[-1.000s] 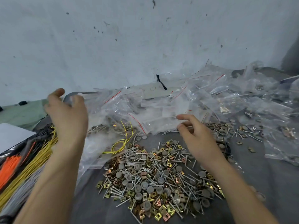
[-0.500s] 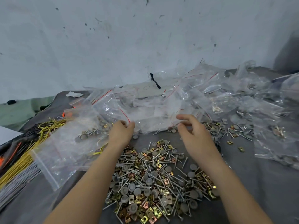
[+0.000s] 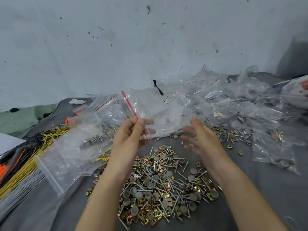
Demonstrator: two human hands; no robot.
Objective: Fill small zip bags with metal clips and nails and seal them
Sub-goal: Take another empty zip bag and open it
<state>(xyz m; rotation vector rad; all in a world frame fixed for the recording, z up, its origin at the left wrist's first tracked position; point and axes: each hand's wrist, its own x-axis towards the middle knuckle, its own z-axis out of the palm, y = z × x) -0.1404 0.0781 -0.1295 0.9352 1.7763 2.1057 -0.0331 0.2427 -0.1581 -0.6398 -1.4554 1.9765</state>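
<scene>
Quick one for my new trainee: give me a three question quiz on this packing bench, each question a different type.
1. True or false: the left hand pinches a clear zip bag near its red strip.
2. Multiple choice: where does the loose pile of nails and clips lie? A) on the grey cloth, B) in a bucket, C) on a shelf.
3. Fill the gap: the right hand, fingers spread, holds ____.

Key: 1 true; 2 A; 3 nothing.
</scene>
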